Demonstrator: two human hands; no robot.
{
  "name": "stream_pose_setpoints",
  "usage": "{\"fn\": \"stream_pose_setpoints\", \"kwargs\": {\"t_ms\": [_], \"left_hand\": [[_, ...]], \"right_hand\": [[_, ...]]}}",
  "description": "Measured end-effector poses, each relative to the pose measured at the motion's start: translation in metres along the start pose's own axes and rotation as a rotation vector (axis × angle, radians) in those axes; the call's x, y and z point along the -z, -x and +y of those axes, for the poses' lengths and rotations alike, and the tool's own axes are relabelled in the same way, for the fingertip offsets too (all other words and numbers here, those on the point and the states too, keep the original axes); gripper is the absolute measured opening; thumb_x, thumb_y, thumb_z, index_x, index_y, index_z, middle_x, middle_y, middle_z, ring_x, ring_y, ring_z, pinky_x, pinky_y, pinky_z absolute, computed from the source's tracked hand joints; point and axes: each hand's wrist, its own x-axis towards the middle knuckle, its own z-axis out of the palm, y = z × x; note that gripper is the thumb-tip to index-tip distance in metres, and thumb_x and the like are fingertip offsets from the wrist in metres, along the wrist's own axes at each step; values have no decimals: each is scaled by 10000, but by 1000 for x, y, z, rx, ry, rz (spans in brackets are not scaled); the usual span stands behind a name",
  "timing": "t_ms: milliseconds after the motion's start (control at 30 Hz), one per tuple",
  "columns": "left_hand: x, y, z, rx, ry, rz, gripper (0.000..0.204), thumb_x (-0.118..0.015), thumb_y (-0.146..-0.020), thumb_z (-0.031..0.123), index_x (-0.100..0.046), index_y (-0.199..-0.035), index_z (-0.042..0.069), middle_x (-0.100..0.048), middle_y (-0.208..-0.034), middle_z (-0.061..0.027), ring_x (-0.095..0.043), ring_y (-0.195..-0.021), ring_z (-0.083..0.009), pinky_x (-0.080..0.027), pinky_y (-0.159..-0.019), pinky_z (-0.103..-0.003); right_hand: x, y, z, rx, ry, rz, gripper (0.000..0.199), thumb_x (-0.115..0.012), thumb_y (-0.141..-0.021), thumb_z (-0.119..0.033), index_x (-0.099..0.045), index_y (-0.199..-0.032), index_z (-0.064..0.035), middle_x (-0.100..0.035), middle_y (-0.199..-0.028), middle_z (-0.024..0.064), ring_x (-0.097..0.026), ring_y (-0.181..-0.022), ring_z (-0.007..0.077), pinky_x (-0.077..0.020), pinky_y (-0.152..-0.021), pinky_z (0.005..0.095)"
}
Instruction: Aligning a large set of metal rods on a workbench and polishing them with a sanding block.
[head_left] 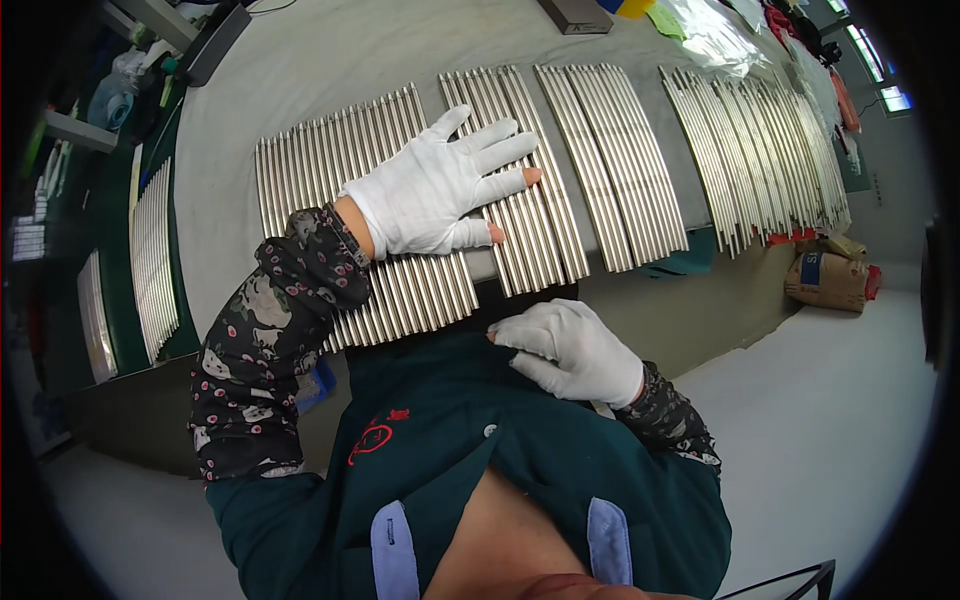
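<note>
My left hand (430,190), in a white glove with bare thumb and index fingertips, lies flat with fingers spread. It rests across two groups of silvery metal rods, the left group (310,170) and the middle group (515,240). My right hand (572,350), gloved too, is near the table's front edge, in front of my body. Its fingers are loosely bent, the thumb stands apart from them, and no object shows in it. Right of the middle group lies another row of rods (615,165), side by side. My left palm hides part of the rods beneath.
A larger bundle of rods (755,160) lies farther right, its ends uneven. More rods (152,265) lie on a green surface at the left. A dark box (577,15) and clear plastic (715,40) are at the back. A brown sack (828,280) stands beyond the table's right end.
</note>
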Motion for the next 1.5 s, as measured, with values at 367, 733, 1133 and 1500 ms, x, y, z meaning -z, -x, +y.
{"fn": "stream_pose_setpoints", "kwargs": {"t_ms": [367,733,1133,1500], "left_hand": [[5,-3,5,7,64,14,677,-404,-894,577,-422,-1390,115,-349,-1485,-165,-374,-1335,-352,-261,-1072,-606],[4,0,12,30,96,36,676,-442,-887,582,-417,-1391,132,-347,-1487,-159,-379,-1339,-335,-239,-1090,-599],[9,-4,7,10,59,17,691,-418,-889,581,-417,-1390,105,-357,-1483,-157,-354,-1356,-339,-235,-1096,-580],[-1,-8,4,31,72,88,785,-211,-919,694,-398,-1425,124,-324,-1503,-189,-335,-1370,-382,-232,-1097,-602]], "right_hand": [[90,-15,-2,243,216,295,270,-682,-757,-44,-628,-1021,-67,-682,-958,61,-653,-828,245,-510,-739,358],[160,-176,107,-420,1028,614,751,-672,-805,-441,-444,-1364,5,-564,-1227,210,-579,-1116,330,-475,-934,403],[153,-82,58,-229,826,641,579,-650,-727,-270,-578,-1226,15,-624,-1075,210,-604,-1012,347,-490,-883,417],[72,-16,51,-397,931,571,652,-696,-691,-268,-534,-1290,-66,-510,-1246,227,-492,-1192,371,-373,-1003,453]]}}
